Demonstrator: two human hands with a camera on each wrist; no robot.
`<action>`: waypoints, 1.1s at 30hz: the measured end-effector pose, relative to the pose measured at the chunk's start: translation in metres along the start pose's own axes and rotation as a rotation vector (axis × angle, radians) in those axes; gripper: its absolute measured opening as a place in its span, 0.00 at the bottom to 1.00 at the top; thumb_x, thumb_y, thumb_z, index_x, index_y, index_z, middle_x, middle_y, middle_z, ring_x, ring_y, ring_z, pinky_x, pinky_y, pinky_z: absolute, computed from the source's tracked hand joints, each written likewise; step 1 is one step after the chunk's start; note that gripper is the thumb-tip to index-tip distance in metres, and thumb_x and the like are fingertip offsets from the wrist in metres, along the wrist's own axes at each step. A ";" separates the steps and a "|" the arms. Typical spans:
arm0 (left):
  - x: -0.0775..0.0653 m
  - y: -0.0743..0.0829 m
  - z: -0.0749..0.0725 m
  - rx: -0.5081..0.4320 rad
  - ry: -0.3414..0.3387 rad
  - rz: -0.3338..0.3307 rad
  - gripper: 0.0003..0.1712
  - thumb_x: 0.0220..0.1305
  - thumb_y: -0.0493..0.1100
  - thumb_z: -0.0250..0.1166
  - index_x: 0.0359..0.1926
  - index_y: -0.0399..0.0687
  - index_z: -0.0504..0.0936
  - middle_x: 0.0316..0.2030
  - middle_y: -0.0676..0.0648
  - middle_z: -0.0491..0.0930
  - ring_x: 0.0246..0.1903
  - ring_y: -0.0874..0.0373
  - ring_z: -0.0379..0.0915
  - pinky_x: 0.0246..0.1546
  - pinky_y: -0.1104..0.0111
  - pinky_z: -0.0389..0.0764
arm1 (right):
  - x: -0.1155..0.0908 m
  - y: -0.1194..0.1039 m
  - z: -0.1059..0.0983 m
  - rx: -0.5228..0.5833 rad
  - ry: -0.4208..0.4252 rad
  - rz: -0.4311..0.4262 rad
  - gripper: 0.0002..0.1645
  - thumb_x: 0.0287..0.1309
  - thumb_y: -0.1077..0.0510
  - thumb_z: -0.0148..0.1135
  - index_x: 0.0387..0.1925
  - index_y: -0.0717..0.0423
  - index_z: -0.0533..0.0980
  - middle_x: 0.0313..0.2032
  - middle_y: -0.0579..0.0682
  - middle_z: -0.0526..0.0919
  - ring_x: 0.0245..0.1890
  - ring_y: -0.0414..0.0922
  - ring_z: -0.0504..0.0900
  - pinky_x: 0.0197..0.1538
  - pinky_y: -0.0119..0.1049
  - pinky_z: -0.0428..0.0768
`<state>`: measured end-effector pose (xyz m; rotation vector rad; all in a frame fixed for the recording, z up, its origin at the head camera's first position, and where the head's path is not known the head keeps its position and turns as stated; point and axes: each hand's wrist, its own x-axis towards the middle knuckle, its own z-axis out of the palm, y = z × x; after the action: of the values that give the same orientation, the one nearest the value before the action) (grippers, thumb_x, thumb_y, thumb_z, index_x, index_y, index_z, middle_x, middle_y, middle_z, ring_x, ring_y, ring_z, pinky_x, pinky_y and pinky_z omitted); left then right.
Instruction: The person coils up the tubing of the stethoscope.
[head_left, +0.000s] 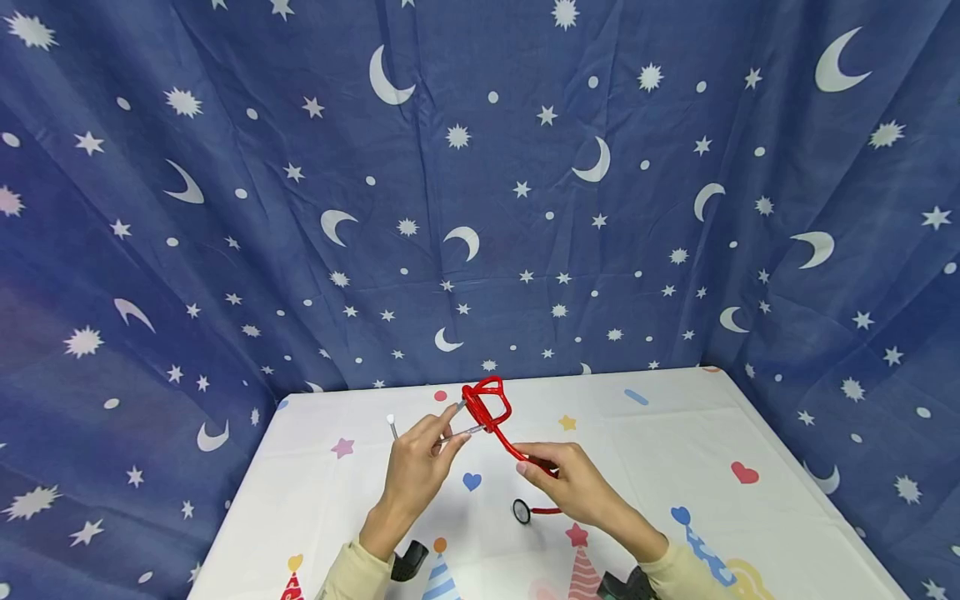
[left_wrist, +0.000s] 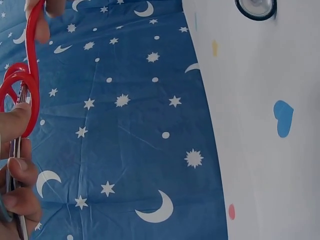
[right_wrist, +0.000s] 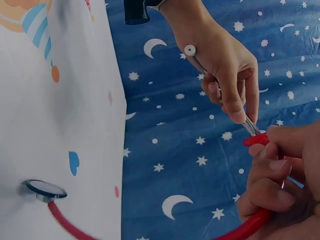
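A stethoscope with red tubing (head_left: 512, 450) is held up over the table between both hands. My left hand (head_left: 412, 468) grips its metal ear tubes (right_wrist: 251, 127), and one pale ear tip (head_left: 391, 418) sticks out past the back of that hand. Just beyond the left fingertips the tubing bunches into crossing loops (head_left: 477, 410). My right hand (head_left: 573, 485) pinches the tubing a little below those loops. From under the right hand the tube leads to the round chest piece (head_left: 521, 511), which hangs low by the tabletop. Part of the tubing is hidden behind the right fingers.
A white cloth (head_left: 645, 450) printed with hearts, stars and party hats covers the table. Behind it and along the sides hangs a dark blue curtain (head_left: 510, 250) with moons and stars. Dark bands (head_left: 409, 561) sit on both wrists by the light sleeves.
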<state>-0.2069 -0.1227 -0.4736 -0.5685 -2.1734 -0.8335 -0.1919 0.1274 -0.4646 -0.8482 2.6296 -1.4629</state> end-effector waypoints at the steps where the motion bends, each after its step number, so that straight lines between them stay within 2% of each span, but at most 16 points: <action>1: 0.000 -0.001 0.000 0.008 0.005 0.007 0.27 0.49 0.41 0.78 0.53 0.43 0.84 0.22 0.57 0.73 0.20 0.73 0.54 0.19 0.84 0.57 | -0.001 -0.001 -0.001 -0.003 -0.005 0.009 0.22 0.65 0.49 0.62 0.56 0.56 0.80 0.39 0.51 0.87 0.28 0.33 0.77 0.29 0.29 0.78; 4: -0.001 -0.005 -0.003 0.025 0.028 0.007 0.27 0.49 0.40 0.78 0.53 0.43 0.84 0.22 0.57 0.73 0.20 0.73 0.54 0.19 0.84 0.56 | -0.005 -0.002 -0.003 0.002 -0.027 0.020 0.20 0.64 0.50 0.63 0.54 0.56 0.81 0.36 0.49 0.86 0.26 0.32 0.75 0.26 0.28 0.76; 8: -0.001 -0.011 -0.007 0.046 0.043 -0.007 0.28 0.48 0.40 0.78 0.53 0.43 0.84 0.22 0.57 0.73 0.20 0.72 0.54 0.19 0.83 0.56 | -0.009 -0.004 -0.007 -0.002 -0.040 -0.016 0.18 0.65 0.50 0.63 0.51 0.55 0.81 0.31 0.44 0.84 0.22 0.31 0.71 0.23 0.26 0.72; 14: -0.002 -0.012 -0.007 0.084 0.006 0.016 0.28 0.49 0.41 0.78 0.54 0.43 0.84 0.23 0.56 0.76 0.18 0.71 0.55 0.17 0.83 0.57 | -0.011 -0.010 -0.018 -0.098 -0.049 -0.061 0.16 0.66 0.49 0.61 0.49 0.53 0.81 0.30 0.38 0.82 0.22 0.29 0.70 0.24 0.27 0.74; 19: -0.005 -0.012 -0.006 0.109 -0.031 0.082 0.29 0.50 0.43 0.77 0.55 0.43 0.83 0.25 0.54 0.80 0.18 0.68 0.66 0.19 0.82 0.65 | -0.010 -0.013 -0.027 -0.159 0.000 -0.221 0.09 0.66 0.55 0.62 0.45 0.49 0.81 0.30 0.37 0.80 0.21 0.28 0.68 0.23 0.24 0.72; 23: -0.005 -0.010 -0.006 0.110 -0.059 0.117 0.28 0.51 0.43 0.77 0.54 0.42 0.83 0.26 0.53 0.80 0.18 0.66 0.71 0.20 0.81 0.69 | -0.008 -0.013 -0.032 -0.186 0.053 -0.351 0.08 0.64 0.60 0.63 0.43 0.48 0.82 0.28 0.36 0.77 0.21 0.26 0.65 0.22 0.22 0.70; 30: -0.007 -0.004 -0.006 0.096 -0.092 0.194 0.26 0.51 0.43 0.76 0.52 0.42 0.84 0.27 0.54 0.81 0.19 0.68 0.72 0.20 0.82 0.70 | -0.002 -0.018 -0.041 -0.276 0.076 -0.459 0.09 0.62 0.61 0.64 0.43 0.48 0.82 0.28 0.35 0.74 0.26 0.28 0.65 0.30 0.19 0.69; 33: -0.007 -0.002 -0.006 0.086 -0.101 0.221 0.26 0.51 0.43 0.76 0.53 0.42 0.84 0.27 0.54 0.81 0.18 0.70 0.70 0.20 0.82 0.70 | 0.001 -0.021 -0.043 -0.282 0.091 -0.491 0.10 0.61 0.63 0.65 0.43 0.49 0.83 0.28 0.36 0.74 0.25 0.28 0.65 0.28 0.16 0.66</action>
<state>-0.2010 -0.1292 -0.4767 -0.8053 -2.1755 -0.6014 -0.1948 0.1524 -0.4236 -1.5835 2.8751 -1.2338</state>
